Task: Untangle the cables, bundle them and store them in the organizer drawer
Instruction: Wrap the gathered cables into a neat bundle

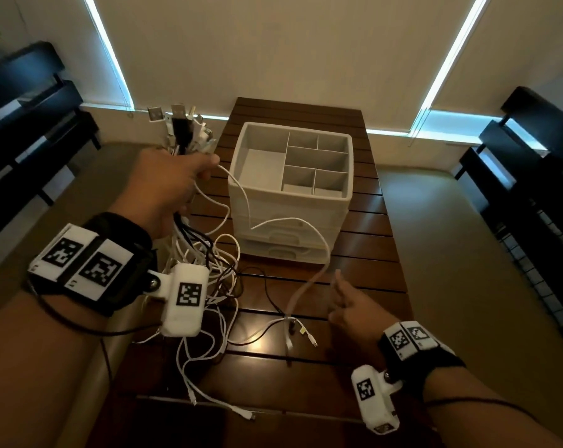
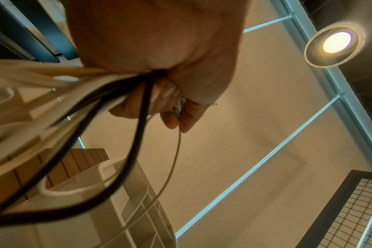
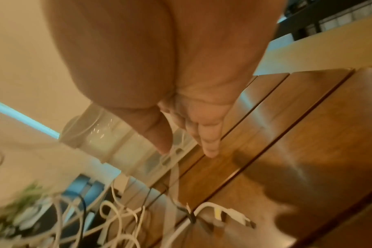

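Observation:
My left hand [image 1: 176, 181] is raised left of the white organizer [image 1: 289, 195] and grips a bundle of white and black cables, whose USB plugs [image 1: 176, 124] stick up above the fist. In the left wrist view the left hand [image 2: 166, 104] has its fingers curled round the black cables [image 2: 138, 127]. Below it the cable tangle [image 1: 215, 279] hangs onto the wooden table [image 1: 364, 240]. One white cable [image 1: 318, 234] loops across the shut drawers [image 1: 286, 236] toward my right hand [image 1: 336, 294]. The right hand [image 3: 187, 151] hovers with straight fingers over the loose cable ends [image 3: 223, 214] and holds nothing.
The organizer's top tray has several open compartments [image 1: 315, 156]. Loose plug ends [image 1: 306, 333] lie on the table's middle, more [image 1: 241, 413] near its front edge. Dark benches [image 1: 31, 124] stand left and others [image 1: 532, 176] right of the narrow table.

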Available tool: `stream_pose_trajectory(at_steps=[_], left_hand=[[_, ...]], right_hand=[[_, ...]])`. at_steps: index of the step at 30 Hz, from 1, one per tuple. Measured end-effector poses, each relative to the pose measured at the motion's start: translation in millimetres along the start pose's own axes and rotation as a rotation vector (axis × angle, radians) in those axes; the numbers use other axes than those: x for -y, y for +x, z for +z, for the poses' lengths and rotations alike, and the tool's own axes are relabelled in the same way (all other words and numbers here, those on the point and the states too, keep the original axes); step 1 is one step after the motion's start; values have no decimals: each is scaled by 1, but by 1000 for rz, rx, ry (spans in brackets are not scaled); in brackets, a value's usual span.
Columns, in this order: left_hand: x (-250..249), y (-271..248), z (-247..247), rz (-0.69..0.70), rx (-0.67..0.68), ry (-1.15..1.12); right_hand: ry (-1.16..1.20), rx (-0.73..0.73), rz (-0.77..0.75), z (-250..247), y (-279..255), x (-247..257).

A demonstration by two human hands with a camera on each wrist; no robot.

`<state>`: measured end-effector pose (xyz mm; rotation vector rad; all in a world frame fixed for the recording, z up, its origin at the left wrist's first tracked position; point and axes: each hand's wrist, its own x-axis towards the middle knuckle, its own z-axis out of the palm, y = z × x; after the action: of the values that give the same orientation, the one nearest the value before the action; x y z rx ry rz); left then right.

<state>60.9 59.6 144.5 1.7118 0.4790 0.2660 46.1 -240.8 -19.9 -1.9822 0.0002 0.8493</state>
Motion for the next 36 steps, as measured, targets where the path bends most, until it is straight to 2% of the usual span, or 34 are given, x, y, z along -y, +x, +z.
stream_pose_trajectory(at_steps=[2, 4, 5, 7, 8, 9, 10, 11, 13, 15, 18, 19, 21, 23, 24, 28, 33, 36], left_hand=[[-1, -3, 1, 9, 14, -1], [-3, -10, 3, 14, 61, 12], [-3, -14, 4, 16, 97, 31], [-5, -21, 5, 37, 191, 100], [-7, -25, 5, 56, 251, 146], [-10, -28, 6, 80, 321, 199], [-14, -32, 7, 109, 392, 248], [-18, -34, 8, 131, 461, 280], [-26, -39, 11, 149, 562, 253], [-38, -40, 10, 178, 598, 134], [-50, -33, 5, 200, 550, -83], [-53, -31, 2, 196, 533, -146], [-57, -26, 1, 166, 527, -273], [-57, -26, 9, 151, 538, -395], [-57, -29, 17, 164, 539, -437], [-61, -46, 52, 225, 604, -571], [-73, -50, 60, 375, 676, -557], [-97, -49, 55, 436, 681, -610]], right_hand=[[-169, 52, 39, 3, 1, -6], [-458, -105, 11, 2, 0, -4], [-523, -255, -17, 0, 0, 1], [-395, -575, -126, -4, -11, 23], [-276, -677, -251, -5, -17, 38], [-210, -702, -405, -6, -26, 56], [-190, -644, -549, -6, -35, 76], [-175, -527, -657, -3, -42, 96], [-151, -251, -698, 4, -53, 129], [-203, -118, -687, 12, -46, 142], [-407, -156, -667, 26, -35, 139], [-354, -171, -656, 28, -35, 135], [-91, -172, -674, 29, -46, 140], [148, -62, -719, 28, -57, 155], [152, -31, -721, 30, -61, 164], [-127, -183, -765, 36, -56, 193], [-57, -281, -728, 4, -50, 187], [-146, -504, -839, -22, -66, 207]])
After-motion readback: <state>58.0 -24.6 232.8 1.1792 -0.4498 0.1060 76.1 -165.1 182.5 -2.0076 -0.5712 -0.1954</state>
